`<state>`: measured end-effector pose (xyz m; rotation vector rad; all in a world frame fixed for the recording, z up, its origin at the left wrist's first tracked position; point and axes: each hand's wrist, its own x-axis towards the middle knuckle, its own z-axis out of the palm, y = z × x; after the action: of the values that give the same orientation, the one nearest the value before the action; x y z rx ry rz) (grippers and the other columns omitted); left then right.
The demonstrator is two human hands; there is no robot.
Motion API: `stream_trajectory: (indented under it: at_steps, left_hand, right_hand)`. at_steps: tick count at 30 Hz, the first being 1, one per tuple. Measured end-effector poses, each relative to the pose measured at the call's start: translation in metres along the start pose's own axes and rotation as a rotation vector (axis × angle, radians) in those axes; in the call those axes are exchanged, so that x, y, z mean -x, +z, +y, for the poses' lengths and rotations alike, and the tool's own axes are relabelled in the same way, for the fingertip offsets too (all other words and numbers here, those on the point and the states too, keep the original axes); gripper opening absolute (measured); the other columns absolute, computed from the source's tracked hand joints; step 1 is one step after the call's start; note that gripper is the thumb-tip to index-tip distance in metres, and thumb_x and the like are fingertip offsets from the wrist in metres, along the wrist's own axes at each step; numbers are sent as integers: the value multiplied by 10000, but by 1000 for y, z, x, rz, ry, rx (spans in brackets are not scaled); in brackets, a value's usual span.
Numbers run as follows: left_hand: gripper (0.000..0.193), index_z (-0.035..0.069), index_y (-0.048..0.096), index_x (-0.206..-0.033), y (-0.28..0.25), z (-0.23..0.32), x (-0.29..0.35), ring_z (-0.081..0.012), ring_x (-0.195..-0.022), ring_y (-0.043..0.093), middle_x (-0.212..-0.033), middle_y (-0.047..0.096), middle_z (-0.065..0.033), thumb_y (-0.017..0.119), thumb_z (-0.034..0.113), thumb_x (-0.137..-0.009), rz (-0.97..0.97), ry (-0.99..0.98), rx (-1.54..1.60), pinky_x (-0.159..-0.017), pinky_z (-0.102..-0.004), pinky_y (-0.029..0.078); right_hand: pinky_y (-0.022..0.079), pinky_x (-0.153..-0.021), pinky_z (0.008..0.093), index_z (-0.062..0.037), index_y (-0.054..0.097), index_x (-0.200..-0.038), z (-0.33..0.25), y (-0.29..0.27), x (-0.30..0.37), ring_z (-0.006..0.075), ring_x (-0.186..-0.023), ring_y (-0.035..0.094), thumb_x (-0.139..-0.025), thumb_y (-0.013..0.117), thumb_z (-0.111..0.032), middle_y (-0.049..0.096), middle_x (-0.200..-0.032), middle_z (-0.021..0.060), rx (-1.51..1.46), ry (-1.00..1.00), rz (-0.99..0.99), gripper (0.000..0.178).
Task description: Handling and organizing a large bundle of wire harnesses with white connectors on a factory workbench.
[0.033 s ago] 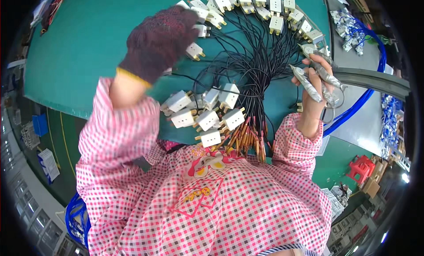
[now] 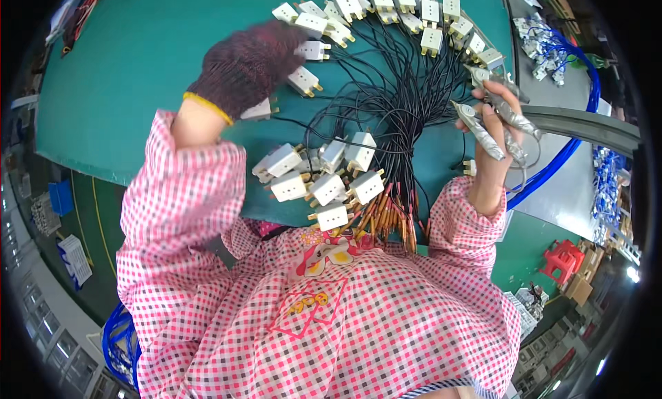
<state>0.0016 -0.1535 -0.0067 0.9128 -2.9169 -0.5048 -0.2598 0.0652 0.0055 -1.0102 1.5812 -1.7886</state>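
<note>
My left hand (image 2: pixel 248 68), in a dark knitted glove with a yellow cuff, hovers over or touches the white rectangular connector housings (image 2: pixel 314 50) at the left of an arc. Its fingers are hidden beneath the glove's back and blurred. My bare right hand (image 2: pixel 498 109) is closed around two small nippers (image 2: pixel 477 127) with silver-wrapped handles, their jaws pointing left. Between the hands lies a bundle of black cables (image 2: pixel 407 99), running from the housings to bare copper-coloured ends (image 2: pixel 389 216) near my body. More white housings (image 2: pixel 327 187) lie clustered in front of me.
A green mat (image 2: pixel 138 75) covers the table. At its right runs a grey rail (image 2: pixel 586 129), with blue cables (image 2: pixel 552 175) beyond. Red stools (image 2: pixel 562 260) stand on the floor at the right. A blue bin (image 2: pixel 61 196) is at the far left.
My left hand has shifted slightly down, showing more of the white housings above and below it. My right hand stays in place with the nippers.
</note>
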Motion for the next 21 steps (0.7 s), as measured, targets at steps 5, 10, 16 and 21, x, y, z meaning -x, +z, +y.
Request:
stream_trajectory:
  at_steps: [5,10,16,21]
  left_hand:
    - [350,106,579,-1186,54,40,-21,-316,-981,600,-1106,606,-142,586,227,-857,43,22,286,-858,-398,480]
    - [396,106,597,-1123,30,77,-46,-303,-881,632,-1000,634,-138,626,327,-797,-14,122,-7,-781,-392,505]
    - [275,106,605,-1073,7,88,-71,-319,-871,626,-1018,621,-127,625,205,-817,292,166,88,-761,-406,502]
    - [303,110,585,-1109,29,65,-78,-308,-917,616,-1050,620,-116,573,286,-862,387,190,167,-781,-409,505]
  right_hand:
    - [515,-714,245,29,583,-1112,-31,-34,-63,134,-841,618,-833,555,27,610,-1050,114,498,-429,-480,280]
    - [484,-699,278,22,618,-950,-22,6,-112,165,-845,582,-813,598,-26,599,-962,105,67,-214,-307,146]
    - [485,-731,281,-47,620,-1047,5,63,-95,179,-822,601,-813,584,6,623,-941,77,58,-470,-9,243]
    - [477,-769,328,-51,662,-921,13,63,-77,272,-845,602,-733,601,-10,641,-899,123,364,-583,-124,202]
